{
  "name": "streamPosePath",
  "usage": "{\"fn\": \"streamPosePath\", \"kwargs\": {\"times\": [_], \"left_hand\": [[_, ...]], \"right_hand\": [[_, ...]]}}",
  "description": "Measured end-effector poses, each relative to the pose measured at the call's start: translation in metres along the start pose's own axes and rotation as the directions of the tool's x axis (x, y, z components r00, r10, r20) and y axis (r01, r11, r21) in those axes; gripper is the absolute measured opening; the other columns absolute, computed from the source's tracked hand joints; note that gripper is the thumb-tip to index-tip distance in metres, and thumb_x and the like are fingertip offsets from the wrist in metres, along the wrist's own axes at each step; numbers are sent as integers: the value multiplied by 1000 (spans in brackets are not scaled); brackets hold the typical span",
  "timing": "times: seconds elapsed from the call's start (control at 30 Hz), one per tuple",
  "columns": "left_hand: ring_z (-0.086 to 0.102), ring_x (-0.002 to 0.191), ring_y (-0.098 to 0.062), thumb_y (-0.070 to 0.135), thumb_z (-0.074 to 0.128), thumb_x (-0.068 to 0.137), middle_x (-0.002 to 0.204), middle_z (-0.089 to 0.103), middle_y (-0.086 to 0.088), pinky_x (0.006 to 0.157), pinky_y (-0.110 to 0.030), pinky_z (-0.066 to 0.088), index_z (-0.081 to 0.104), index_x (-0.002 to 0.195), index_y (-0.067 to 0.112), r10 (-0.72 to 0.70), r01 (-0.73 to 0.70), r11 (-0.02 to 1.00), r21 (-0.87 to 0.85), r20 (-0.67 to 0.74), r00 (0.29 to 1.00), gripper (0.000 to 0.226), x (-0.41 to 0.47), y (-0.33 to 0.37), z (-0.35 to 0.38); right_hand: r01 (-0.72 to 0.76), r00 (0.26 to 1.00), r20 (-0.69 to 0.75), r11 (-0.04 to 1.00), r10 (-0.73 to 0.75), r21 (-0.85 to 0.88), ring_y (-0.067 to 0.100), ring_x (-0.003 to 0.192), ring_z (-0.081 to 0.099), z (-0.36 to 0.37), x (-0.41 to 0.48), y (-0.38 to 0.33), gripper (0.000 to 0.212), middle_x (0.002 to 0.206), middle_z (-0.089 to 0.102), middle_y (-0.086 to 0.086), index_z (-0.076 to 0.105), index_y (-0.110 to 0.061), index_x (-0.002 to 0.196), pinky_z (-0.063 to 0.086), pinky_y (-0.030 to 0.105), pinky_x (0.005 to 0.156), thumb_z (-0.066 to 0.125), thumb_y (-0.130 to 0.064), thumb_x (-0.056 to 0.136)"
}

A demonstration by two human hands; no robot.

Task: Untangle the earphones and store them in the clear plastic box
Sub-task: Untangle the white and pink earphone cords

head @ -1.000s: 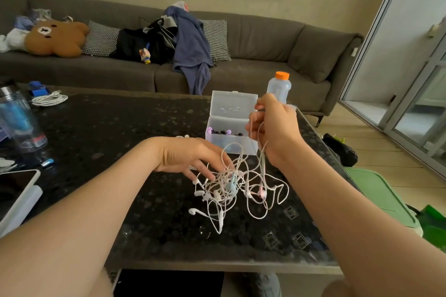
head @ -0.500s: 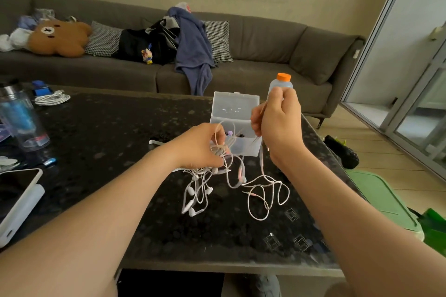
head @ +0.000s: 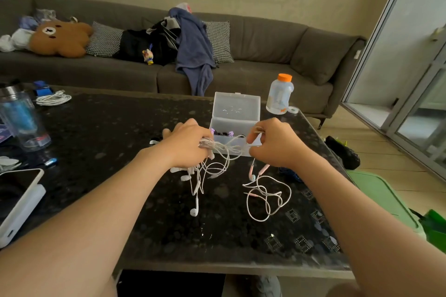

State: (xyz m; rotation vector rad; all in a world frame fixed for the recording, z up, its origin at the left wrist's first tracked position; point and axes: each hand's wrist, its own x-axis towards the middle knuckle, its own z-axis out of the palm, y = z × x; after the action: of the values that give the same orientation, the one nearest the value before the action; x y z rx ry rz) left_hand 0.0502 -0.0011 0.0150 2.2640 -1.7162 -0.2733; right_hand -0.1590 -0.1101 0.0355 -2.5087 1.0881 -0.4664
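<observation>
Dark speckled stone bench [head: 101, 132], polished, straight-edged. Both hands are raised over its far right part.

- Left hand [head: 187, 147]: fingers curled tight round a bunch of thin white cords, back of hand up.
- Right hand [head: 275, 144]: fingers [head: 252, 137] and thumb pinched together on one cord, the other fingers bent under.
- Earphones [head: 200, 177]: a thin, glossy tangle of rounded cord. A short stretch runs nearly taut between the two hands, just in front of the box.
- White strands hang in loose loops below the left hand. One smooth white earbud [head: 194, 211] dangles lowest, close to the bench top.
- Pale pink cord [head: 266, 196] drops from the right hand and lies in open overlapping loops on the bench, toward the right edge. It has a pink stem and a light blue bud near its top.
- Clear plastic box [head: 237, 109]: rectangular with rounded corners and frosted see-through walls, hinged lid standing upright. It sits near the far edge, right of the middle. Small dark and purple pieces show inside.

Elsewhere:
- Squat translucent bottle [head: 280, 96] with an orange cap at the far right corner.
- Clear tumbler [head: 21, 123] with blue inside at the left edge.
- Coiled white cable [head: 53, 99] near the far left corner.
- Phone in a white case [head: 17, 198] at the near left.
- Grey fabric sofa [head: 265, 38] beyond, with a brown bear cushion [head: 60, 38] on it.
</observation>
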Motion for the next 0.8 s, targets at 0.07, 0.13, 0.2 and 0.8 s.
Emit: {"fn": "streamPosePath", "kwargs": {"times": [0.07,0.13,0.2,0.8], "left_hand": [[55,108,-20,21,66,98,117,54,6,100,-52,45,73,99,38,14,-13,998,-64,14,1000,18,0,-1,0],[65,95,-20,14,65,97,109,65,3,83,-42,57,71,98,32,22,-17,987,-158,26,999,20,0,0,-1],[70,89,-22,15,65,98,100,71,0,75,-39,57,69,98,28,0,12,971,-237,48,999,14,0,1,-1],[75,73,-8,37,83,90,88,76,7,66,-26,55,68,99,27,45,-56,941,-334,-42,998,21,-3,-2,-3]], "right_hand": [[8,999,-45,999,-9,-31,6,73,55,6,4,6,9,81,59,-13,77,-20,92,35,9,58,81,-28,90],[7,996,-88,999,-10,-44,5,67,58,9,6,8,27,77,66,-10,77,-17,79,37,11,58,79,-39,93],[-11,994,-108,1000,10,-1,4,52,55,8,5,5,43,58,61,-8,75,-10,69,37,10,53,73,-43,97],[-133,988,139,866,75,482,22,79,59,6,-4,-13,27,86,78,10,82,-8,87,49,31,76,69,-28,99]]}}
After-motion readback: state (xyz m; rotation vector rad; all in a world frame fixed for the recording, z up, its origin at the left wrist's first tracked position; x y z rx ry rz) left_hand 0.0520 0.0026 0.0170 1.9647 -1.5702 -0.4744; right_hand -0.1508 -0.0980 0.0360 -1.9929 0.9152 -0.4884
